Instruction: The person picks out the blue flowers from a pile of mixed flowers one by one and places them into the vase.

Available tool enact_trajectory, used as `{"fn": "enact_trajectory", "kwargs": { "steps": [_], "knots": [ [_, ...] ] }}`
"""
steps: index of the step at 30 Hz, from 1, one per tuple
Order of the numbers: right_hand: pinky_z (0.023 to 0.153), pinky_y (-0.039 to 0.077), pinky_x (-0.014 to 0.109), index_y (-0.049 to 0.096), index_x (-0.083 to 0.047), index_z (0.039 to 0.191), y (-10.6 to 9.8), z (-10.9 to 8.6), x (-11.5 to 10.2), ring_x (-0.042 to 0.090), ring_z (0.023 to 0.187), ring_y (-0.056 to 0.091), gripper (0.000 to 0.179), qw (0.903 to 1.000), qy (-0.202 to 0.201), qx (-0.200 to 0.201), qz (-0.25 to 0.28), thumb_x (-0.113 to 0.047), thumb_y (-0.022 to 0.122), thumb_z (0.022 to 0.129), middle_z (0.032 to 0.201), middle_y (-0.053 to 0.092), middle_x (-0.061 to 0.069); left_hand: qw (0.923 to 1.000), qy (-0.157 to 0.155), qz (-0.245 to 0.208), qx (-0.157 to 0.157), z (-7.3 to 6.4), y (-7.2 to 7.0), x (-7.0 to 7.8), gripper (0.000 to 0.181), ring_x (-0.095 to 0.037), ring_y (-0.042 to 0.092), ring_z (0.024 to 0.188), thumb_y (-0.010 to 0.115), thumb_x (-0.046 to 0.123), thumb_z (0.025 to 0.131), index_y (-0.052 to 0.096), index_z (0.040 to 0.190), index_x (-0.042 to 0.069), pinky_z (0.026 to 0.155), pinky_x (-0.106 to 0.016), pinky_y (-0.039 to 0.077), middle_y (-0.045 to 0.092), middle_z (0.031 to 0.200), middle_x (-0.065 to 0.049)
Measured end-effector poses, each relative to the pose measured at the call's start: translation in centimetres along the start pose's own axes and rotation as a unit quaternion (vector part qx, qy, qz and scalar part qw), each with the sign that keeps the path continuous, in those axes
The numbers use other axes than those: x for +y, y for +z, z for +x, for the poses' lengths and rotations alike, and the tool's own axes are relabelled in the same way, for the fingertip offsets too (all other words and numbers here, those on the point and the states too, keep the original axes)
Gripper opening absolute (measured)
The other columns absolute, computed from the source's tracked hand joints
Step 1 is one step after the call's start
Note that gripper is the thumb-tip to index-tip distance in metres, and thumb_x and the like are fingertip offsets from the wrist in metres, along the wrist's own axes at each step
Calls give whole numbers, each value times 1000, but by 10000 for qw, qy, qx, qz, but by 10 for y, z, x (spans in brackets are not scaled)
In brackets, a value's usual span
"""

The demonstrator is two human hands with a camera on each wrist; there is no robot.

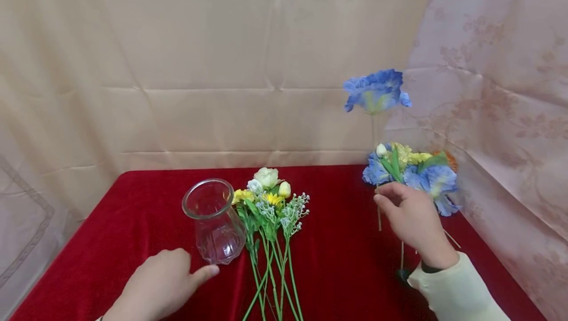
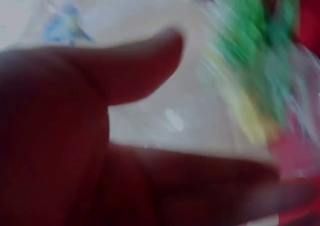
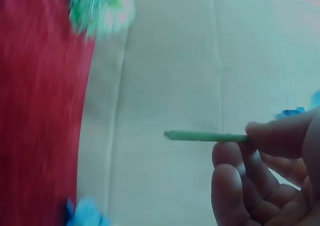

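Observation:
My right hand point(image 1: 416, 220) pinches the stem of a blue artificial flower point(image 1: 377, 93) between thumb and fingertips. The flower stands upright, its bloom high above the hand. In the right wrist view the cut end of the green stem point(image 3: 202, 136) pokes out past the fingertips. My left hand point(image 1: 159, 281) is in front of a clear glass vase point(image 1: 219, 237), thumb pointing right and fingers apart in the blurred left wrist view. It holds nothing. The vase leans to one side, its round mouth toward me, with no stems in it.
A bunch of white and yellow flowers point(image 1: 266, 212) lies right of the vase, stems toward me. Under and behind my right hand lies another pile with blue flowers point(image 1: 437, 180), yellow and orange ones. Red cloth point(image 1: 337, 242) covers the table; pale curtains point(image 1: 222, 64) hang behind and at the sides.

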State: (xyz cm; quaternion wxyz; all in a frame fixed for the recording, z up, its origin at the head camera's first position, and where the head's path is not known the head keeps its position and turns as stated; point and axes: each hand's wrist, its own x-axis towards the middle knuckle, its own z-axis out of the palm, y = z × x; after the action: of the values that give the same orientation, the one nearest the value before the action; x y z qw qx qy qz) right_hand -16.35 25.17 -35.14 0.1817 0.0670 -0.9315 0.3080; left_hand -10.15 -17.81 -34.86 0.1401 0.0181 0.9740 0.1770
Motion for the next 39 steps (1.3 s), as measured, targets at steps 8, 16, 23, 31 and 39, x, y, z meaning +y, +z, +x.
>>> {"fn": "enact_trajectory", "kwargs": {
  "steps": [8, 16, 23, 31, 39],
  "knots": [
    [56, 50, 28, 66, -16, 102, 39, -15, -73, 3, 62, 60, 12, 9855, -978, -488, 1298, -5, 66, 95, 79, 65, -12, 9280, 2930, -2303, -69, -16, -11, 44, 35, -10, 63, 107, 62, 27, 100, 64, 136, 24, 86, -30, 54, 67, 117, 13],
    [59, 49, 21, 65, -15, 105, 70, -29, -136, 1, 64, 53, 13, 9432, -2447, -1403, 1755, -8, 68, 95, 82, 64, -12, 8377, 2276, -4647, 1747, 1, -27, 77, 32, -20, 71, 94, 67, 10, 97, 67, 128, 3, 82, -30, 56, 71, 116, -7],
    [65, 50, 21, 70, -16, 108, 88, -24, -151, 2, 70, 56, 11, 9287, -2595, -1823, 1924, -16, 63, 99, 86, 66, -11, 8022, 1836, -5191, 2308, 3, -47, 72, 30, -29, 73, 83, 69, 5, 94, 69, 124, 3, 74, -40, 58, 74, 95, -15],
    [91, 51, 34, 55, -10, 140, 132, 1, -153, 13, 108, 61, 44, 9420, -1761, -2482, 1414, -22, 65, 99, 127, 62, -1, 8143, 1970, -4486, 3113, 11, -94, 56, 38, -23, 73, 87, 64, 18, 99, 62, 136, 11, 73, -33, 57, 72, 103, -13],
    [96, 47, 40, 42, -25, 146, 183, 17, -177, 10, 116, 56, 76, 9188, -1159, -2801, 2530, -35, 83, 83, 130, 58, -10, 8399, 1700, -4033, 3209, 23, -121, 47, 38, -21, 72, 88, 60, 26, 101, 62, 137, 16, 74, -31, 57, 71, 105, -9]
  ]
}}
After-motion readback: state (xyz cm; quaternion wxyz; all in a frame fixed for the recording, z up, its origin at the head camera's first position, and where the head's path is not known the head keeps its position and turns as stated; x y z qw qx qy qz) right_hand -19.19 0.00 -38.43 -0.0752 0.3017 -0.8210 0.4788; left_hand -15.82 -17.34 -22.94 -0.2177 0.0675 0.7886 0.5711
